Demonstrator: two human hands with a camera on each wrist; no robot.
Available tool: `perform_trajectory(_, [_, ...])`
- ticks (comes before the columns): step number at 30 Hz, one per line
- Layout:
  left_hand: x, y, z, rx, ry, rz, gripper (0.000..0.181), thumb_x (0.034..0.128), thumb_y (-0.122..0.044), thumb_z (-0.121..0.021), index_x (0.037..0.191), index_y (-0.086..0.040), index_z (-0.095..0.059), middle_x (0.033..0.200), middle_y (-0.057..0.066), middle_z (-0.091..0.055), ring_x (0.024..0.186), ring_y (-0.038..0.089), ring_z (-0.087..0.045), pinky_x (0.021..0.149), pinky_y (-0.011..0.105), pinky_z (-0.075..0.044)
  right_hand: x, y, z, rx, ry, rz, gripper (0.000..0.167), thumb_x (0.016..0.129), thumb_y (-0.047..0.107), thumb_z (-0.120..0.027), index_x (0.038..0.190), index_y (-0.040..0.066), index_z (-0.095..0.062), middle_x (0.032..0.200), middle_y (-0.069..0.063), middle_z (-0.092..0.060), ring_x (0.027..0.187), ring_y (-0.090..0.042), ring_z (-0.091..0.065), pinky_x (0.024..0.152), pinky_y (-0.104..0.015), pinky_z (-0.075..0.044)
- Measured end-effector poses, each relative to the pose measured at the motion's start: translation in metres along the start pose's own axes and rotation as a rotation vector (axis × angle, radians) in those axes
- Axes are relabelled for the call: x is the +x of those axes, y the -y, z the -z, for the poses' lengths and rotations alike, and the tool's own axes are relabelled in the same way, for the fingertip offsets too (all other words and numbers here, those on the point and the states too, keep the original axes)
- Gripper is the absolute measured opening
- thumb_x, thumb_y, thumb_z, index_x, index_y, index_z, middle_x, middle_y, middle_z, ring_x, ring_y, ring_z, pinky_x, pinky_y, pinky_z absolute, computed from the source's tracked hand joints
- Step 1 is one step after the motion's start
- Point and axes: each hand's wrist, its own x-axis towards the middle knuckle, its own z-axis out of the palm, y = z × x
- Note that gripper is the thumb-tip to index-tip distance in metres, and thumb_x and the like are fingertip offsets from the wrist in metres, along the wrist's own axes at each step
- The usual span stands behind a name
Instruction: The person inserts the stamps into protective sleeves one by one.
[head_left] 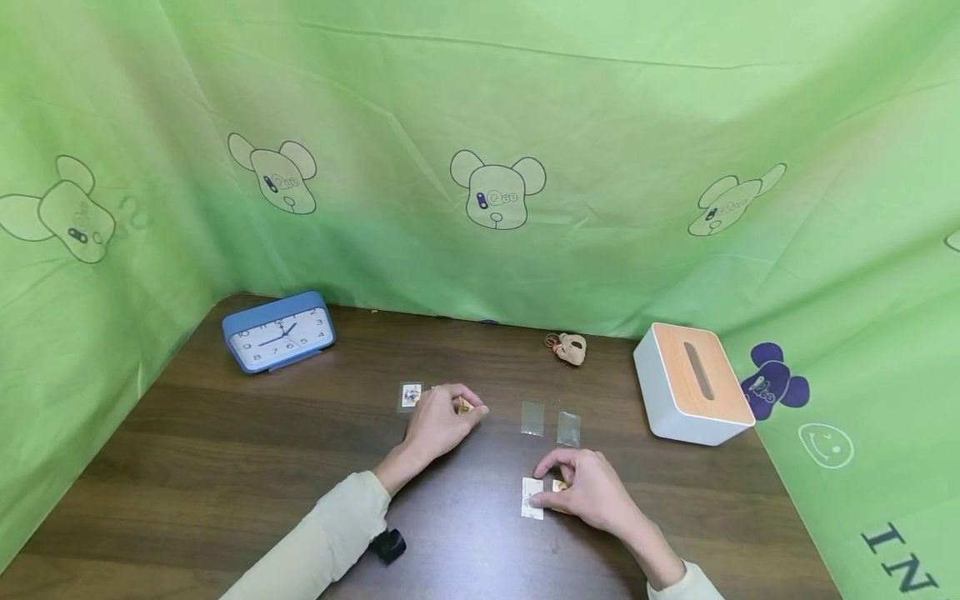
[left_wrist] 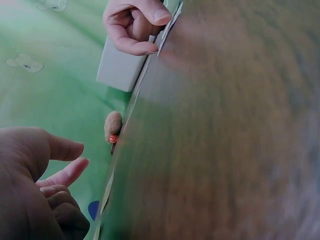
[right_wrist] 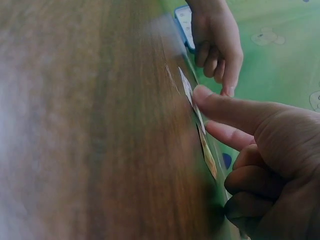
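In the head view my right hand pinches a small white printed card, stamp-like, by its edges near the table top. An orange-toned card lies beside it, partly hidden by that hand. My left hand hovers low over the table, thumb and index fingertip close together with a small gap. Nothing shows between them in the left wrist view. Past its fingers another orange-toned card peeks out. Left of it lies a clear sleeve with a picture card inside. Two clear sleeves lie between the hands.
A blue alarm clock stands at the back left. Toward the back right are a small beige pouch-like item and a tissue box with a wooden lid. Green printed cloth hangs around the brown table.
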Motion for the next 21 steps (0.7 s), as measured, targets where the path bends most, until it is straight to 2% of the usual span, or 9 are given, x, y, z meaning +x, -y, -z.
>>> perform_trajectory(4, [0.000,-0.002,-0.006,-0.009,0.008,-0.016,0.008,0.0890,-0.026,-0.089,0.087,-0.022,-0.083,0.079,-0.007,-0.073,0.070,0.008,-0.059,0.068,0.032,-0.050,0.000,0.002,0.001,-0.013,0.009,-0.006,0.031,0.074,0.025,-0.105,0.089,0.028,-0.078,0.060,0.016,-0.035,0.057,0.002,-0.031,0.054,-0.022,-0.028])
perform_trajectory(7, [0.000,0.001,-0.014,0.005,-0.002,-0.057,0.007,0.0894,-0.028,-0.089,0.086,-0.024,-0.083,0.084,-0.006,-0.078,0.076,0.010,-0.066,0.073,0.034,-0.054,0.000,0.002,0.001,-0.008,0.008,0.001,0.031,0.074,0.022,-0.104,0.089,0.027,-0.077,0.060,0.016,-0.035,0.057,0.002,-0.031,0.054,-0.022,-0.029])
perform_trajectory(10, [-0.002,-0.002,-0.018,0.013,0.003,-0.093,0.006,0.0901,-0.029,-0.088,0.087,-0.025,-0.084,0.097,-0.004,-0.082,0.089,0.015,-0.073,0.083,0.040,-0.057,0.000,0.001,0.000,0.002,0.002,0.010,0.031,0.076,0.019,-0.103,0.088,0.026,-0.075,0.061,0.016,-0.034,0.057,0.002,-0.032,0.055,-0.022,-0.029])
perform_trajectory(12, [-0.004,-0.007,-0.019,0.001,0.025,-0.111,0.006,0.0910,-0.028,-0.087,0.089,-0.023,-0.084,0.097,-0.004,-0.083,0.092,0.019,-0.075,0.085,0.042,-0.058,0.000,0.000,0.000,0.006,-0.004,0.014,0.030,0.079,0.018,-0.101,0.086,0.026,-0.073,0.060,0.016,-0.034,0.056,0.002,-0.032,0.054,-0.022,-0.029])
perform_trajectory(17, [-0.007,-0.025,-0.019,-0.013,0.060,-0.123,0.006,0.0911,-0.024,-0.087,0.090,-0.019,-0.084,0.094,-0.003,-0.082,0.091,0.017,-0.074,0.079,0.040,-0.057,-0.001,-0.003,0.001,0.020,-0.007,0.050,0.024,0.087,0.023,-0.095,0.083,0.027,-0.072,0.060,0.018,-0.033,0.055,0.003,-0.031,0.054,-0.021,-0.029])
perform_trajectory(19, [-0.006,-0.028,-0.022,0.007,0.057,-0.125,0.007,0.0907,-0.026,-0.087,0.090,-0.019,-0.084,0.093,-0.004,-0.081,0.088,0.014,-0.072,0.074,0.037,-0.056,0.000,-0.006,0.002,0.039,0.005,0.075,0.022,0.090,0.023,-0.093,0.084,0.026,-0.072,0.060,0.018,-0.032,0.055,0.004,-0.031,0.054,-0.020,-0.030])
perform_trajectory(21, [-0.004,-0.025,-0.030,0.049,0.042,-0.136,0.009,0.0908,-0.029,-0.087,0.090,-0.021,-0.084,0.092,-0.005,-0.080,0.083,0.011,-0.070,0.069,0.035,-0.053,0.000,-0.008,0.004,0.069,0.027,0.101,0.020,0.093,0.022,-0.091,0.084,0.025,-0.073,0.060,0.018,-0.032,0.055,0.004,-0.031,0.055,-0.020,-0.031])
